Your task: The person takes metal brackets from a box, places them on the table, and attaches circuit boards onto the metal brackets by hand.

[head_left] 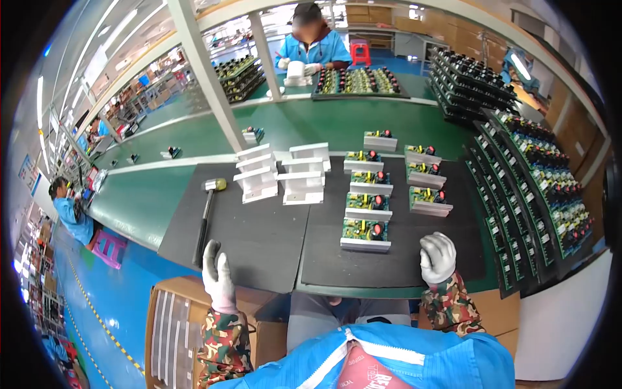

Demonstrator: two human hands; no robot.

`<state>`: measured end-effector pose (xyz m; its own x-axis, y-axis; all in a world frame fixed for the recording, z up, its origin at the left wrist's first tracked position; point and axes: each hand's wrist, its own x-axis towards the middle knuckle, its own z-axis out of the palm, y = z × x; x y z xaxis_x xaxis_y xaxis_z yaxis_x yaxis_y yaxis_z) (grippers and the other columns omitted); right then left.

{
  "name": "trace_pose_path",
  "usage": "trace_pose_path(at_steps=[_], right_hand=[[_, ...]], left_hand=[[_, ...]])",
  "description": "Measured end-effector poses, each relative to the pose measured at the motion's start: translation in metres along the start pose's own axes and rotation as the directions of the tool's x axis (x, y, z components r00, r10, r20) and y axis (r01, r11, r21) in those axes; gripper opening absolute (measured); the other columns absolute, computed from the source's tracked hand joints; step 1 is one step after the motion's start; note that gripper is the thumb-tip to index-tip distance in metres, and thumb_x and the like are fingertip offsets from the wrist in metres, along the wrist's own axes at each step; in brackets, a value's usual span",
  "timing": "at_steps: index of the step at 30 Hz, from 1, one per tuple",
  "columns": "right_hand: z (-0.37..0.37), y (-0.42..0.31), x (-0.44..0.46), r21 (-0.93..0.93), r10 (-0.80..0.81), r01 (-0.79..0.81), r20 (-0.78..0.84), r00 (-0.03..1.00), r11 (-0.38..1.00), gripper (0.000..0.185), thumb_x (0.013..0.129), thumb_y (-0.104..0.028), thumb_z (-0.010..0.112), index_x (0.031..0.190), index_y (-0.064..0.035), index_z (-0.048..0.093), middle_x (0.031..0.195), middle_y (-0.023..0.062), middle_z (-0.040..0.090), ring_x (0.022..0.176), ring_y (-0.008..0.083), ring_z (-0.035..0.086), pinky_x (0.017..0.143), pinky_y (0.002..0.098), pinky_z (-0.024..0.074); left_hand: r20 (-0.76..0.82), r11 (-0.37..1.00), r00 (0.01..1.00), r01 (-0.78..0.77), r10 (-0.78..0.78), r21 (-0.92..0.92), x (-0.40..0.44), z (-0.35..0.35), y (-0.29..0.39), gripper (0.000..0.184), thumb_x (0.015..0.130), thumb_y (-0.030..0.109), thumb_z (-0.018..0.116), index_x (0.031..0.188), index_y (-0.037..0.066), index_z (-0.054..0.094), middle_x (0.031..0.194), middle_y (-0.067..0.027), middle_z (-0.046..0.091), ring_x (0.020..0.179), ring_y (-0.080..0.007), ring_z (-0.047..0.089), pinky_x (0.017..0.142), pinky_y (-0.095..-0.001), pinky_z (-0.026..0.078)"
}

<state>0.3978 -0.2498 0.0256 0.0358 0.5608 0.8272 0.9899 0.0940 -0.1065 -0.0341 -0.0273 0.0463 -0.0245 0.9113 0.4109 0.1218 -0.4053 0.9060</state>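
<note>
My left hand (219, 277), in a white glove, is held at the mat's front edge with its fingers stretched and thumb apart. It holds nothing and is nearest to a hammer (206, 217) with a black handle and pale head. My right hand (438, 257), also gloved, is at the mat's front right, fingers loosely bent, with nothing visible in it. Between and beyond my hands stand green circuit boards (364, 229) fixed to silver metal plates, in two columns. Several bare silver metal brackets (303, 188) stand further left in two columns.
Black mats (259, 249) cover the green bench. Stacked trays of circuit boards (551, 188) rise at the right. A cardboard box (155, 324) is below left. Across a green table strip (311, 120) sits a person (317, 45) in blue. A metal post (207, 78) stands ahead.
</note>
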Motion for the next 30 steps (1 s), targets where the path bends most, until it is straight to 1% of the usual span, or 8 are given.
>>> trace_pose_path(at_steps=[5,8,13,18,26,28,29,30], right_hand=[[-0.001,-0.003,0.001,-0.001,0.018,-0.018,0.022,1.0,1.0,0.019,0.082,-0.015,0.063,0.096,-0.0022,0.067,0.097,0.0123,0.064,0.094,0.0321,0.061,0.09,0.0477,0.0515],[-0.002,-0.004,0.004,0.013,0.015,-0.015,0.039,0.999,1.0,0.019,0.082,-0.013,0.062,0.096,-0.001,0.066,0.097,0.014,0.065,0.094,0.034,0.062,0.091,0.0485,0.0511],[0.0,-0.002,-0.001,-0.081,-0.044,0.054,0.12,0.992,0.995,0.022,0.086,-0.007,0.059,0.105,0.0025,0.065,0.102,0.018,0.065,0.097,0.0383,0.063,0.09,0.049,0.0509],[0.007,-0.013,0.008,-0.074,-0.154,0.153,-0.005,0.988,0.985,0.022,0.098,-0.011,0.055,0.107,0.0069,0.065,0.105,0.0191,0.066,0.099,0.0379,0.064,0.087,0.0464,0.0527],[0.017,-0.015,0.013,-0.083,-0.204,0.207,0.043,0.978,0.975,0.022,0.098,-0.012,0.055,0.108,0.0041,0.066,0.107,0.0162,0.067,0.101,0.0352,0.064,0.088,0.0446,0.0529],[0.022,-0.016,0.009,-0.085,-0.207,0.21,0.038,0.978,0.974,0.022,0.098,-0.012,0.056,0.108,0.0036,0.066,0.106,0.0156,0.067,0.101,0.0351,0.064,0.088,0.0447,0.0529],[0.023,-0.017,0.008,-0.1,-0.191,0.194,0.043,0.981,0.976,0.021,0.097,-0.011,0.056,0.108,0.0033,0.067,0.106,0.0151,0.067,0.101,0.0349,0.064,0.089,0.0446,0.0527],[0.026,-0.018,0.007,-0.105,-0.177,0.18,0.038,0.983,0.978,0.02,0.097,-0.01,0.056,0.108,0.0032,0.067,0.106,0.0151,0.067,0.101,0.0349,0.064,0.089,0.0445,0.0527]], left_hand=[[-0.071,0.993,0.996,-0.037,0.045,0.113,-0.018,-0.049,-0.009,0.047,0.097,0.012,0.056,0.14,-0.001,0.045,0.134,-0.0158,0.054,0.127,-0.0234,0.05,0.108,-0.0348,0.038],[-0.221,0.989,0.972,0.11,-0.086,0.103,-0.041,-0.079,-0.027,0.049,0.096,0.015,0.059,0.14,-0.001,0.045,0.134,-0.0162,0.055,0.126,-0.0236,0.051,0.105,-0.0348,0.04],[-0.225,0.759,0.944,0.328,-0.241,0.563,-0.11,-0.107,-0.044,0.059,0.089,0.028,0.07,0.136,-0.001,0.049,0.131,-0.0196,0.058,0.123,-0.0291,0.055,0.106,-0.0378,0.041],[-0.299,0.651,0.859,0.51,-0.415,0.562,-0.153,-0.135,-0.063,0.068,0.089,0.04,0.064,0.143,0.005,0.043,0.134,-0.0178,0.057,0.127,-0.0285,0.053,0.107,-0.0372,0.039],[-0.707,0.693,0.673,0.616,-0.217,0.374,-0.176,-0.272,-0.122,0.072,0.085,0.043,0.067,0.143,0.006,0.042,0.135,-0.0222,0.055,0.125,-0.0334,0.054,0.105,-0.0379,0.042],[-0.726,0.45,0.665,0.709,-0.171,0.543,-0.166,-0.294,-0.113,0.079,0.081,0.046,0.07,0.143,0.007,0.041,0.131,-0.0226,0.056,0.119,-0.0378,0.056,0.102,-0.0421,0.044],[-0.731,0.274,0.625,0.779,-0.272,0.564,-0.156,-0.29,-0.096,0.085,0.077,0.049,0.071,0.144,0.008,0.039,0.129,-0.021,0.057,0.118,-0.0377,0.055,0.101,-0.043,0.043],[-0.686,0.213,0.678,0.734,-0.262,0.645,-0.15,-0.295,-0.104,0.085,0.076,0.05,0.071,0.144,0.009,0.038,0.13,-0.0205,0.056,0.12,-0.0379,0.053,0.102,-0.0428,0.042]])
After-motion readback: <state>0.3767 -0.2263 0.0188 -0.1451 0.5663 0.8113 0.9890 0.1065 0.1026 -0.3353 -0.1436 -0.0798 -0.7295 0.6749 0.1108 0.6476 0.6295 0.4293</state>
